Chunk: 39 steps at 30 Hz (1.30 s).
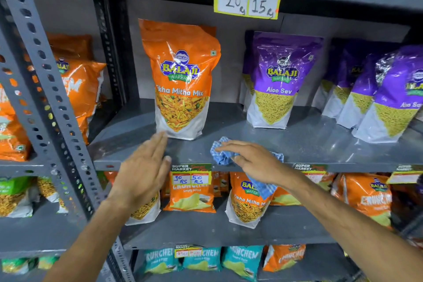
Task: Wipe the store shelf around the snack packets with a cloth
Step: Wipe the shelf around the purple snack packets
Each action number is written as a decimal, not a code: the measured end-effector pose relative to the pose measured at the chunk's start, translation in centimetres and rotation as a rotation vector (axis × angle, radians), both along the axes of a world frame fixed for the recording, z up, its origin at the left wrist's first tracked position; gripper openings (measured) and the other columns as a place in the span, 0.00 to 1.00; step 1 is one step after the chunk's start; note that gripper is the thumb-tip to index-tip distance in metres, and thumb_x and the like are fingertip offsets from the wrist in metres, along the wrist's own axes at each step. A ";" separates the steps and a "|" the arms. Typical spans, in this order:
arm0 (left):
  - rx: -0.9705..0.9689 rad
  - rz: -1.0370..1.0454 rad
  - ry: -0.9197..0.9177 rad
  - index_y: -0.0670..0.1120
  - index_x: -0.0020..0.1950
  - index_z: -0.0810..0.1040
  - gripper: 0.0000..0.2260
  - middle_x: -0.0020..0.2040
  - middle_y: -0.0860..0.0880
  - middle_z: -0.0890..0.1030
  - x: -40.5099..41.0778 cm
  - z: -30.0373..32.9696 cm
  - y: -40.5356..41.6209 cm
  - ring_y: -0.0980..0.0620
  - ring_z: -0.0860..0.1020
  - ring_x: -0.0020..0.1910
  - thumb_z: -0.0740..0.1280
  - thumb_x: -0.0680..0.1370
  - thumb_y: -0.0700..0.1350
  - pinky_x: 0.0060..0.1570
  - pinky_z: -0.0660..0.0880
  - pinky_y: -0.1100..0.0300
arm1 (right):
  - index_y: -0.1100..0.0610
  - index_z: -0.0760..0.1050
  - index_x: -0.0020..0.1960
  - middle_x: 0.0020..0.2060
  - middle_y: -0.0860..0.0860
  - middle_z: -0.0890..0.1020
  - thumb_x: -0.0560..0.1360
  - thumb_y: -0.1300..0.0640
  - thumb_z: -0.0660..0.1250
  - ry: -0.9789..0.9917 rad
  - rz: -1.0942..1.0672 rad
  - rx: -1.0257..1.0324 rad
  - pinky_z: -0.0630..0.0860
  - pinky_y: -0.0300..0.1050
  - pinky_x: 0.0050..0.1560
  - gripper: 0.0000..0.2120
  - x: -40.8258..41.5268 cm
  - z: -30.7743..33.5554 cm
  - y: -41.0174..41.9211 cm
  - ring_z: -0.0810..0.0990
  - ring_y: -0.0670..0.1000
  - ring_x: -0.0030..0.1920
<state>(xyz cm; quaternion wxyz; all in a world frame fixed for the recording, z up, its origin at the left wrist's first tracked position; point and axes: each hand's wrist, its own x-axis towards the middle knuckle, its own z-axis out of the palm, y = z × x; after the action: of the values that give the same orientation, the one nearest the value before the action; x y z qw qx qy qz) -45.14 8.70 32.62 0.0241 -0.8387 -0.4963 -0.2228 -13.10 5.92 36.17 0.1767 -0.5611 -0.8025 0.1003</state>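
Grey shelf (309,142) under both hands. Orange packet (180,80) stands just past left hand (143,174), grip flat, fingers apart, empty. Blue cloth (220,154) soft, light, bunched under right hand (254,161); grip pressed flat on cloth. Hold cloth at bunched middle.

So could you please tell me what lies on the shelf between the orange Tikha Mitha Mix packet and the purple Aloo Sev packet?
Nothing: in the head view the shelf is bare between the orange packet and the purple packet.
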 end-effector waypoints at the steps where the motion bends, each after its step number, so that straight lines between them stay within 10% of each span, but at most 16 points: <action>1: 0.030 -0.061 0.013 0.44 0.84 0.55 0.30 0.84 0.47 0.58 1.5 0.0 -0.7 0.49 0.60 0.82 0.48 0.85 0.57 0.80 0.51 0.58 | 0.40 0.71 0.72 0.75 0.40 0.70 0.82 0.61 0.58 -0.002 -0.004 0.003 0.66 0.49 0.75 0.24 0.5 -0.1 -0.1 0.66 0.45 0.77; 16: -0.179 -0.237 0.277 0.43 0.84 0.46 0.53 0.86 0.46 0.47 17.9 1.8 2.3 0.51 0.46 0.84 0.48 0.73 0.81 0.83 0.44 0.54 | 0.44 0.72 0.73 0.73 0.46 0.74 0.82 0.60 0.60 -0.017 -0.233 0.077 0.69 0.47 0.72 0.22 10.9 -0.3 -1.5 0.72 0.50 0.73; 23: -0.201 -0.128 0.272 0.43 0.84 0.42 0.60 0.85 0.46 0.44 20.8 1.5 2.8 0.50 0.44 0.84 0.47 0.67 0.86 0.80 0.41 0.56 | 0.40 0.77 0.66 0.54 0.54 0.86 0.81 0.59 0.61 0.409 -0.463 0.188 0.78 0.49 0.50 0.20 22.6 1.3 -0.1 0.84 0.55 0.48; 30: -0.195 -0.046 0.270 0.47 0.84 0.42 0.61 0.85 0.51 0.42 21.1 1.4 2.5 0.54 0.42 0.84 0.45 0.65 0.87 0.82 0.42 0.56 | 0.52 0.69 0.75 0.70 0.60 0.76 0.84 0.57 0.56 0.123 -0.608 -0.054 0.70 0.51 0.66 0.20 30.1 0.9 11.3 0.75 0.63 0.68; 39: -0.188 -0.015 0.266 0.51 0.84 0.40 0.60 0.82 0.57 0.37 21.1 1.5 2.4 0.63 0.36 0.79 0.46 0.63 0.88 0.79 0.37 0.63 | 0.48 0.78 0.65 0.66 0.51 0.80 0.80 0.66 0.57 0.098 -0.362 -0.086 0.73 0.46 0.61 0.21 30.4 1.4 22.5 0.78 0.56 0.66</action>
<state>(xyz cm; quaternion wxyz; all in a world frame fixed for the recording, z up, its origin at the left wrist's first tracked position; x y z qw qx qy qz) -24.01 11.09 34.11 0.0093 -0.8632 -0.5010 -0.0624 17.33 28.45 37.59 0.2065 -0.6977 -0.6739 0.1282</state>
